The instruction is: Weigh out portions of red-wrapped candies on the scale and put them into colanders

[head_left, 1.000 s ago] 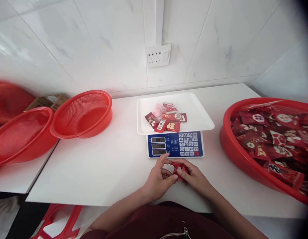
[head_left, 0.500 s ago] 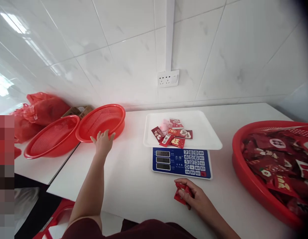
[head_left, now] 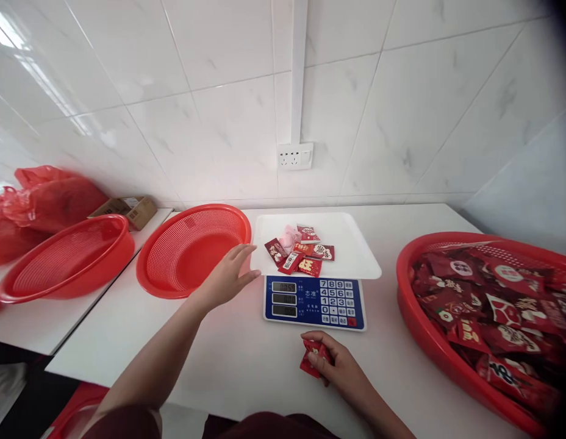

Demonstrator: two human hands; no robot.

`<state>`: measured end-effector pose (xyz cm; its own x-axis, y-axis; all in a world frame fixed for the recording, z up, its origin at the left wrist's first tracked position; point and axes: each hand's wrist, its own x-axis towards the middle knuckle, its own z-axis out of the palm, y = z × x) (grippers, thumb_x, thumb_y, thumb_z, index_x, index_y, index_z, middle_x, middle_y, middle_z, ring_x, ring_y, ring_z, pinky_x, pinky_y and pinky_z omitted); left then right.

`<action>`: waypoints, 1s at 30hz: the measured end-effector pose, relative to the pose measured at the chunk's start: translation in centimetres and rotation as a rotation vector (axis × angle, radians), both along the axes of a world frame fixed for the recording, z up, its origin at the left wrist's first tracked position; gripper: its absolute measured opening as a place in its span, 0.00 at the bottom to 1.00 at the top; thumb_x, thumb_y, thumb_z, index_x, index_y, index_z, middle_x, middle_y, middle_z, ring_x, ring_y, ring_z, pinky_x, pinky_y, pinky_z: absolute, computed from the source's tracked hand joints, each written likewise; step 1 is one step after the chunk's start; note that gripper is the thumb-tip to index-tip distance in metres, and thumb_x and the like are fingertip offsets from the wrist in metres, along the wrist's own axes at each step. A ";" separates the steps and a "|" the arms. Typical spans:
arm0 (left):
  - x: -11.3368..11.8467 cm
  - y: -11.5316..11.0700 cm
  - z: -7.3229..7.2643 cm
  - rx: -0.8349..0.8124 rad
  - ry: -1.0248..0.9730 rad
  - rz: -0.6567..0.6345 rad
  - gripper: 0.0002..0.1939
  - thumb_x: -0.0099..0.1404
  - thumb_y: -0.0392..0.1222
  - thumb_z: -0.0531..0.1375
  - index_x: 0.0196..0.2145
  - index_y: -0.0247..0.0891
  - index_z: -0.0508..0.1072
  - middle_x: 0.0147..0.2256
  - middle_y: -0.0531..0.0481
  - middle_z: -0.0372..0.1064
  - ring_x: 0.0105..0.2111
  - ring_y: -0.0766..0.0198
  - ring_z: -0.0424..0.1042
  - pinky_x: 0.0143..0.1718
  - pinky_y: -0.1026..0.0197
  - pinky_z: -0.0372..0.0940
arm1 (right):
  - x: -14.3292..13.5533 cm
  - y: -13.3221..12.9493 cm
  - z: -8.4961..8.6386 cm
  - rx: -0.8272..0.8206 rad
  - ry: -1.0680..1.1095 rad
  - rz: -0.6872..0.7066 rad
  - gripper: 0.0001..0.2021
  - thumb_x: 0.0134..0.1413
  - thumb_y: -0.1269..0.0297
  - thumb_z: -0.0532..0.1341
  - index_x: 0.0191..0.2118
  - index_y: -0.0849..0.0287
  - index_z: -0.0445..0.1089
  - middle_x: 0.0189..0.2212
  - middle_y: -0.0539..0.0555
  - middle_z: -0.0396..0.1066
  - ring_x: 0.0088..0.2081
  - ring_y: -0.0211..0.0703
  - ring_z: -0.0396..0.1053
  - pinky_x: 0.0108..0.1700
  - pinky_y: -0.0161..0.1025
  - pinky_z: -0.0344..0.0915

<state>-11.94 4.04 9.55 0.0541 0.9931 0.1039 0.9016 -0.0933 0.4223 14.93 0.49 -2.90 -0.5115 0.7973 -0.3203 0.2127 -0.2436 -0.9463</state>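
My left hand [head_left: 228, 277] is open, its fingers stretched toward the left edge of the white weighing tray [head_left: 351, 241], with nothing in it. Several red printed packets [head_left: 309, 266] and a small pink item [head_left: 290, 236] lie on that tray. The tray sits on a blue and white digital scale [head_left: 313, 305]; its display is too small to read surely. Below the scale, my right hand [head_left: 333, 361] is closed around a red packet [head_left: 310, 364], just over the white table; whether it holds more than one, I cannot tell.
A large red basket [head_left: 406, 299] full of red packets stands at the right. Two red baskets are at the left: a near one [head_left: 148, 286] and a farther one [head_left: 77, 286]. Red plastic bags [head_left: 58, 201] and a cardboard box [head_left: 143, 212] lie behind, and a wall socket [head_left: 295, 157] is above.
My left hand has moved right, from the near red basket to the weighing tray's edge. That basket now sits closer to the scale. My right hand still holds its packet, and the view has shifted right.
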 end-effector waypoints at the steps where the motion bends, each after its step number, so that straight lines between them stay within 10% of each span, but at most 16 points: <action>1: 0.6 0.9 0.2 -0.008 -0.022 -0.063 0.31 0.65 0.58 0.50 0.61 0.46 0.52 0.62 0.45 0.51 0.62 0.53 0.50 0.57 0.50 0.54 | 0.0 0.0 0.1 0.001 0.000 0.000 0.23 0.48 0.46 0.60 0.45 0.56 0.68 0.33 0.51 0.67 0.25 0.36 0.63 0.24 0.33 0.62; 12: 4.2 9.9 -0.9 -0.229 0.076 -0.304 0.51 0.50 0.63 0.62 0.65 0.46 0.43 0.66 0.39 0.36 0.64 0.44 0.39 0.59 0.43 0.46 | 0.2 -0.1 1.4 0.005 0.047 -0.012 0.24 0.47 0.45 0.61 0.45 0.58 0.68 0.34 0.53 0.67 0.27 0.38 0.64 0.25 0.35 0.62; 19: 3.7 11.3 -0.8 -0.172 0.067 -0.229 0.29 0.54 0.49 0.62 0.54 0.48 0.65 0.52 0.45 0.62 0.52 0.50 0.63 0.51 0.52 0.60 | 0.1 -0.1 1.6 0.000 0.037 0.014 0.25 0.47 0.45 0.61 0.46 0.58 0.68 0.34 0.53 0.67 0.27 0.38 0.64 0.26 0.35 0.62; 30: 1.4 9.3 1.2 0.051 -0.059 0.011 0.11 0.55 0.38 0.61 0.39 0.40 0.73 0.42 0.48 0.67 0.39 0.62 0.71 0.42 0.62 0.67 | 0.1 -0.1 1.5 0.014 0.030 0.006 0.24 0.45 0.45 0.62 0.44 0.57 0.69 0.33 0.52 0.68 0.26 0.37 0.64 0.26 0.35 0.62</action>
<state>-10.49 13.35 10.72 0.0359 0.9870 0.1570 0.8761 -0.1066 0.4701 14.99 0.36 -1.42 -0.5255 0.7985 -0.2937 0.1856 -0.2293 -0.9555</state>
